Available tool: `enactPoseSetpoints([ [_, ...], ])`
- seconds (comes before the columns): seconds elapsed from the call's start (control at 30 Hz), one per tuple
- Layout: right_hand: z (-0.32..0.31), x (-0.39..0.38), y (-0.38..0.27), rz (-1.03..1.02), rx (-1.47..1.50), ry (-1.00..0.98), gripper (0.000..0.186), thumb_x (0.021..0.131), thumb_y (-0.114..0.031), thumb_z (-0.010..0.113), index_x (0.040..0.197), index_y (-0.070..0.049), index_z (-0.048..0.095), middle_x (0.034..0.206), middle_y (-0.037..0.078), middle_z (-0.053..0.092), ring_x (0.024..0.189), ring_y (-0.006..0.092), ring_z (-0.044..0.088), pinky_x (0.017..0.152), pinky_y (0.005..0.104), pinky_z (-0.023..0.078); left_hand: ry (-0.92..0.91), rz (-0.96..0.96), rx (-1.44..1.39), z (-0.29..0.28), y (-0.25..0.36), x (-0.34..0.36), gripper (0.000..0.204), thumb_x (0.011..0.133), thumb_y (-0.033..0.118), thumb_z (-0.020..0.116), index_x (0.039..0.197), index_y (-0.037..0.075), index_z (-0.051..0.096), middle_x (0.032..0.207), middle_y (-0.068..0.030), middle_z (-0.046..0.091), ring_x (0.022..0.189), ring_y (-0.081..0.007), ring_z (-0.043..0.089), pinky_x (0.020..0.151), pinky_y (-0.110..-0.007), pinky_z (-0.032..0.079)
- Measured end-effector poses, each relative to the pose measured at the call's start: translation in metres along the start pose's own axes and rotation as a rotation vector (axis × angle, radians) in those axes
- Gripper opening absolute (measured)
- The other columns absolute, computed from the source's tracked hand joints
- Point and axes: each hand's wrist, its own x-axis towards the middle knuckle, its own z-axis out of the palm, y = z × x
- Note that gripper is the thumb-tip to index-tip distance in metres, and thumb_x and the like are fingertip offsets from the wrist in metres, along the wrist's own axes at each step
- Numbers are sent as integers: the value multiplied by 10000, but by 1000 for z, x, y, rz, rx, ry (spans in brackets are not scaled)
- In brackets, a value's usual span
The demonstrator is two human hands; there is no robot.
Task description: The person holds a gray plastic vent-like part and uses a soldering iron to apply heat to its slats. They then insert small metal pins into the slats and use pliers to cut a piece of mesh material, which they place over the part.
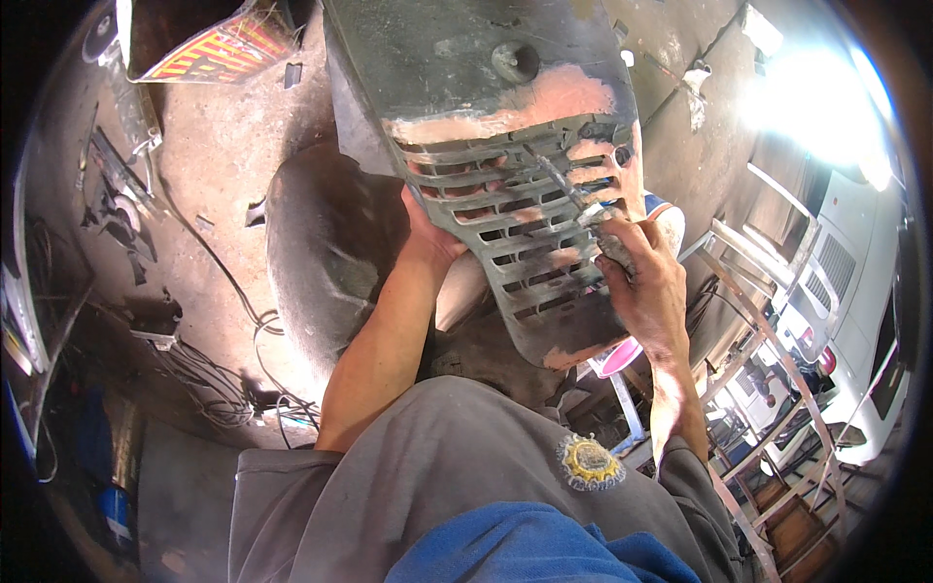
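Note:
A dark vehicle panel (pixel 428 68) with rows of slots and patches of pinkish filler lies tilted in front of me. My left hand (pixel 432 231) grips its left edge, the fingers partly hidden behind the panel. My right hand (pixel 641 272) is closed around a thin, narrow tool (pixel 559 177) with a whitish-grey end near my fingers. The tool's tip lies over the upper middle slots. Its exact kind cannot be made out. A round raised boss (pixel 515 61) stands out above the slots, beside the filler patch.
Below the panel is my dark-trousered leg (pixel 321 243). Cables (pixel 228 398) and scraps lie on the concrete floor (pixel 214 165) at left. To the right stand a metal frame (pixel 768 340) and a white vehicle (pixel 846 282). A pink bowl-like thing (pixel 618 360) sits under the panel's lower right corner.

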Motion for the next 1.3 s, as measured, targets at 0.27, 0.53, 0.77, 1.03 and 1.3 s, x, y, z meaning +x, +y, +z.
enactPoseSetpoints([
  [0.27, 14, 7, -2, -112, -25, -24, 396, 784, 2, 744, 1149, -122, 651, 1068, 125, 629, 995, 357, 653, 826, 408, 518, 63, 11, -23, 3, -1, 0, 797, 923, 726, 303, 1390, 121, 529, 1275, -193, 618, 1036, -352, 627, 884, -538, 544],
  [0.53, 10, 9, -5, -69, -34, -24, 373, 798, -39, 741, 1158, -107, 674, 1026, 116, 644, 907, 329, 678, 776, 394, 533, 89, 14, -31, 6, -2, -2, 781, 931, 712, 292, 1378, 123, 546, 1260, -185, 624, 1019, -351, 632, 881, -541, 546],
  [0.77, 6, 11, -11, -64, -49, -5, 352, 804, -65, 737, 1150, -97, 687, 996, 106, 662, 881, 327, 677, 772, 380, 529, 64, 20, -49, -2, 0, 3, 764, 936, 702, 284, 1378, 136, 546, 1277, -186, 615, 1010, -350, 629, 850, -540, 545],
  [1.03, 1, 22, -19, -112, -177, -55, 354, 808, -92, 729, 1160, -88, 694, 1028, 109, 675, 886, 326, 680, 776, 397, 520, 0, 14, -35, 2, -1, -1, 789, 926, 701, 296, 1378, 100, 534, 1229, -203, 632, 951, -341, 639, 776, -486, 557],
  [1.3, -2, 26, -21, -89, -154, -60, 341, 807, -96, 725, 1147, -89, 701, 1056, 114, 670, 903, 333, 675, 776, 411, 512, -91, 2, -56, -1, 2, 2, 797, 925, 697, 305, 1396, 92, 520, 1244, -218, 627, 948, -344, 637, 789, -495, 560],
])
